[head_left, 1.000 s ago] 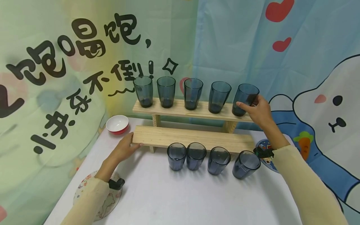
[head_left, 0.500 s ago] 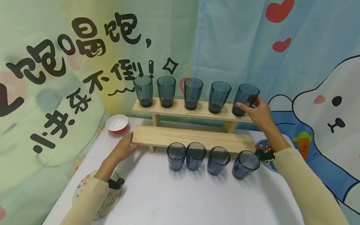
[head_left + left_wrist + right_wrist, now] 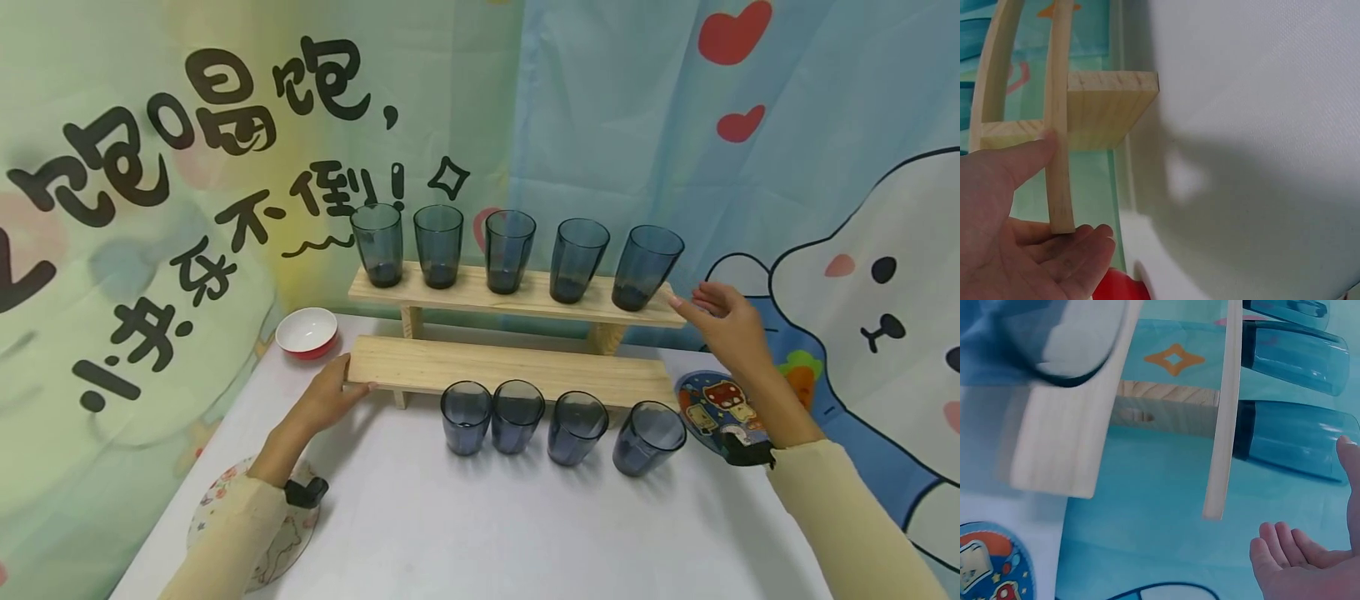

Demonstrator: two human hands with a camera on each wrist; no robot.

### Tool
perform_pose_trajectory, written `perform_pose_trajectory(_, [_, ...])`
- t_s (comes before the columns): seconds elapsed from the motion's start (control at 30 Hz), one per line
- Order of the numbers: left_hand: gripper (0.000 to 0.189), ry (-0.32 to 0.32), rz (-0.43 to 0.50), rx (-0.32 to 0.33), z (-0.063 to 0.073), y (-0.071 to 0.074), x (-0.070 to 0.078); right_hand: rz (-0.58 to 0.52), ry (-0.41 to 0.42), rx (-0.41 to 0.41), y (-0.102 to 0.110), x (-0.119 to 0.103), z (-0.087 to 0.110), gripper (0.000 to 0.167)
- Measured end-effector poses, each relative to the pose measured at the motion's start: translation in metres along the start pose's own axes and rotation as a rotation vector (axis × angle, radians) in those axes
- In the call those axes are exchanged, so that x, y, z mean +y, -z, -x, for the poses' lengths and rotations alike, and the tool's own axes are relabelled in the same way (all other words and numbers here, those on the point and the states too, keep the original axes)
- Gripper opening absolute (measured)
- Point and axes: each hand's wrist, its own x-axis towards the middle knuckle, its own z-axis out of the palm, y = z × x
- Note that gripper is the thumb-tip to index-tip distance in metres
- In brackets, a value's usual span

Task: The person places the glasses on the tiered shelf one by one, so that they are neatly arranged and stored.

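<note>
My left hand [image 3: 330, 396] grips the left end of the lower plank [image 3: 510, 364] of a two-tier wooden shelf; in the left wrist view the thumb [image 3: 1036, 153] lies against the wood and the fingers pass around its end. On the upper plank [image 3: 467, 292] several blue-tinted drinking glasses stand in a row. The rightmost glass [image 3: 647, 268] is upright near the plank's right end. Just right of it, my right hand [image 3: 731, 329] holds nothing, its fingers apart from the glass in the head view and loosely bent in the right wrist view.
Several more blue glasses [image 3: 467, 421] stand on the white table [image 3: 480, 525] before the lower plank. A red bowl [image 3: 306, 333] with a white inside sits left of the shelf. A patterned plate [image 3: 288, 550] lies under the left forearm, and a blue cartoon plate [image 3: 705, 408] at right.
My right hand has let go of the rightmost glass on the upper plank and moved away to the right. The left hand keeps its hold on the lower plank.
</note>
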Motion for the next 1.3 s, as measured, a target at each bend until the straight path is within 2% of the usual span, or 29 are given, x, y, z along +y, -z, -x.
perform_pose_trajectory(0.23, [0.074, 0.012, -0.001, 0.0, 0.003, 0.002, 0.001, 0.066, -0.021, 0.017, 0.008, 0.018, 0.034, 0.088])
perform_pose_trajectory(0.43, [0.071, -0.002, 0.006, 0.009, 0.003, 0.001, -0.001, 0.069, -0.026, -0.011, -0.001, 0.037, 0.067, 0.082])
perform_pose_trajectory(0.5, [0.071, -0.009, 0.006, 0.012, 0.002, 0.0, -0.002, 0.056, -0.027, -0.017, -0.007, 0.045, 0.079, 0.078])
perform_pose_trajectory(0.63, [0.072, -0.019, 0.001, 0.013, -0.002, -0.003, -0.003, -0.026, 0.025, -0.046, -0.017, 0.061, 0.105, 0.067])
perform_pose_trajectory(0.77, [0.071, -0.024, -0.001, 0.015, -0.004, -0.003, -0.001, -0.092, 0.05, -0.07, -0.026, 0.071, 0.126, 0.063])
perform_pose_trajectory(0.83, [0.07, -0.024, 0.0, 0.015, -0.003, -0.003, 0.0, -0.087, 0.04, -0.071, -0.032, 0.074, 0.134, 0.063])
perform_pose_trajectory(0.97, [0.071, -0.02, 0.006, 0.015, -0.002, -0.003, -0.001, -0.065, -0.015, -0.081, -0.047, 0.08, 0.148, 0.071])
perform_pose_trajectory(1.13, [0.071, -0.012, 0.009, 0.014, -0.002, -0.003, -0.003, -0.022, -0.092, -0.107, -0.067, 0.086, 0.158, 0.095])
perform_pose_trajectory(1.2, [0.071, -0.013, 0.005, 0.014, -0.001, -0.004, -0.003, -0.009, -0.101, -0.108, -0.074, 0.088, 0.159, 0.102])
perform_pose_trajectory(1.3, [0.072, -0.012, -0.002, 0.012, -0.001, -0.004, -0.004, -0.012, -0.084, -0.083, -0.081, 0.09, 0.16, 0.102])
